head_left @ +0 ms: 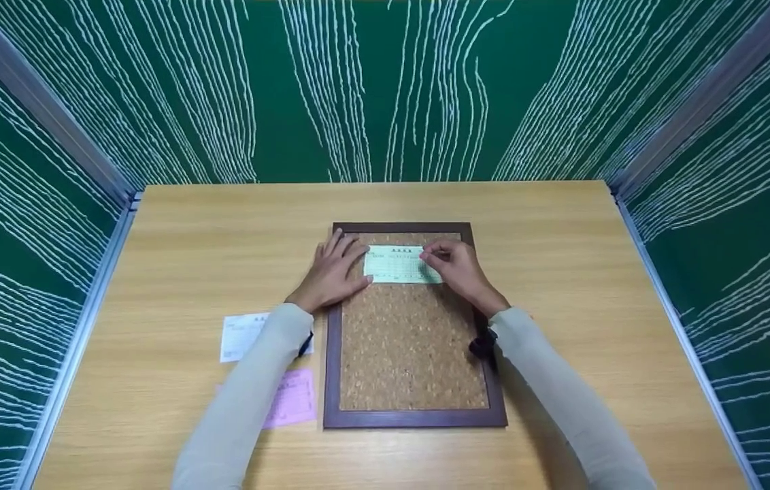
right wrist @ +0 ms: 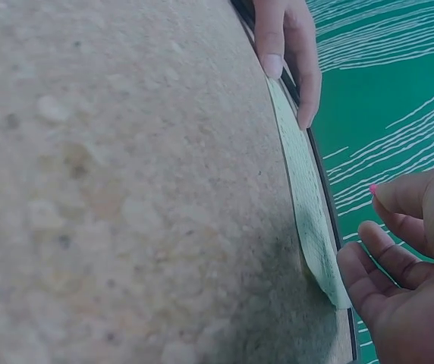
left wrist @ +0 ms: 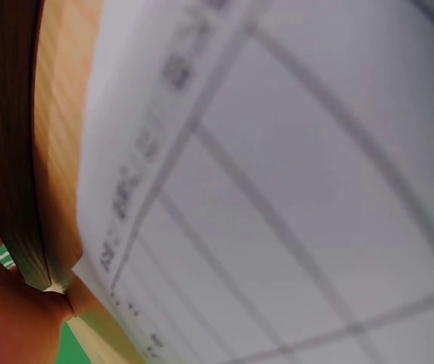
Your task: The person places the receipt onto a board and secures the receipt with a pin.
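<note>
A green printed slip lies across the upper part of a cork board with a dark brown frame. My left hand rests at the slip's left edge, fingers spread, thumb at its lower left corner. In the right wrist view, the left fingertips touch the end of the slip. Over the slip's right part, my right hand pinches a tiny pink pushpin between thumb and forefinger. Only the pin's pink end shows; the point is hidden. In the right wrist view, the pin is apart from the slip.
Left of the board lie a white printed slip and a pink printed slip, both partly covered by the left sleeve. The wooden table is bounded by green panels with white lines at the back and sides.
</note>
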The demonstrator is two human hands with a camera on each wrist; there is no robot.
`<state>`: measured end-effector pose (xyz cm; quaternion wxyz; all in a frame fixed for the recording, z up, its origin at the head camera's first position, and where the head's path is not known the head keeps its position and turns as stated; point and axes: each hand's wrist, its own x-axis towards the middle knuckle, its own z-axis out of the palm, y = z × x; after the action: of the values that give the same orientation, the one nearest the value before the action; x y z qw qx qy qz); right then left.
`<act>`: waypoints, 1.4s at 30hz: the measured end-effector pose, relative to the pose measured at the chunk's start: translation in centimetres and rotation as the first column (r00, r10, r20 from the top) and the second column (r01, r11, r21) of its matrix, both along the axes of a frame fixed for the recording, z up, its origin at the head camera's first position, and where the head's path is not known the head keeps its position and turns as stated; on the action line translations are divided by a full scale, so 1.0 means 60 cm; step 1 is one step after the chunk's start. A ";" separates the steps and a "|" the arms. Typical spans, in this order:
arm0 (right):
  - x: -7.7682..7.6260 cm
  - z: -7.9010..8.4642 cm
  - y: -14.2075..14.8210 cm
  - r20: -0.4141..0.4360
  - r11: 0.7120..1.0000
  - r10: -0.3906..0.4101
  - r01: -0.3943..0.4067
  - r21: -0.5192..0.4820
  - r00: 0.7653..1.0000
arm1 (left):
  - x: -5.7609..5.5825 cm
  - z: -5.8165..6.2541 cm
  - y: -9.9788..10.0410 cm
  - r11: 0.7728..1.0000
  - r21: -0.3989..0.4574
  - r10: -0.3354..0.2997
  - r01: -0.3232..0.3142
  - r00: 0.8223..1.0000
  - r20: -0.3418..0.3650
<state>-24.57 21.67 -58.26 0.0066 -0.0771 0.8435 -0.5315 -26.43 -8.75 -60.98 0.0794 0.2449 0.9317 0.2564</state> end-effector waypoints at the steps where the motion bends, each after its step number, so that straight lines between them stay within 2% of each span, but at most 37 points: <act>1: -0.003 -0.001 -0.001 -0.005 1.000 -0.002 0.002 0.000 1.000 | -0.001 0.001 -0.001 1.000 0.001 -0.001 0.001 1.000 0.002; 10: -0.016 -0.012 -0.008 -0.030 1.000 -0.016 0.016 -0.003 0.999 | -0.003 0.001 -0.001 1.000 -0.006 -0.008 0.008 1.000 -0.012; 21: -0.023 -0.013 -0.013 0.024 1.000 0.005 -0.005 0.011 1.000 | -0.004 -0.006 0.000 1.000 0.006 -0.011 0.011 1.000 -0.012; 31: -0.048 -0.010 -0.027 0.078 0.997 0.002 -0.008 0.079 0.997 | -0.004 -0.003 -0.001 1.000 -0.008 -0.008 0.008 1.000 -0.001; 38: -0.066 -0.010 -0.036 0.059 0.986 0.028 -0.037 0.161 0.998 | -0.005 -0.002 -0.001 1.000 -0.008 -0.010 0.010 1.000 -0.007; 42: -0.070 -0.006 -0.039 0.081 0.981 0.022 -0.037 0.190 0.996 | -0.005 -0.002 -0.001 1.000 -0.011 -0.011 0.011 1.000 -0.003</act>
<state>-28.80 19.34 -58.60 0.0552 -0.0677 0.8886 -0.4502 -26.72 -8.82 -61.08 0.0808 0.2501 0.9318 0.2505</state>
